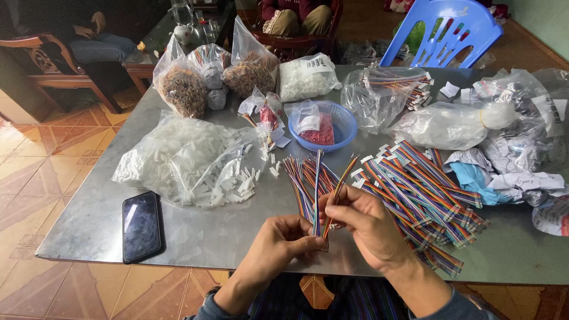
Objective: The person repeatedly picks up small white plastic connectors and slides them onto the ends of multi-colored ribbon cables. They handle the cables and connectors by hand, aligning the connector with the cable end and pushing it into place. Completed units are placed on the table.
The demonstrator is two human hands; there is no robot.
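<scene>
While a black phone [141, 226] lies near the table's [201, 234] front left corner beside a bag of white connectors [184, 160], the left hand [278, 246] pinches the lower ends of coloured ribbon wires [317, 184] at the front edge. Just right, the right hand [367, 228] grips another strand, with a wire pile [424, 189] beyond.

Left hand [278, 243] curled, fingertips pinched; right hand [364, 225] above it, grip closed, forearms converging.

A grey metal table [195, 237] stands on glossy orange patterned floor tiles [35, 160]. Behind it are a blue plastic chair [441, 29] and a carved wooden armchair [50, 65].
</scene>
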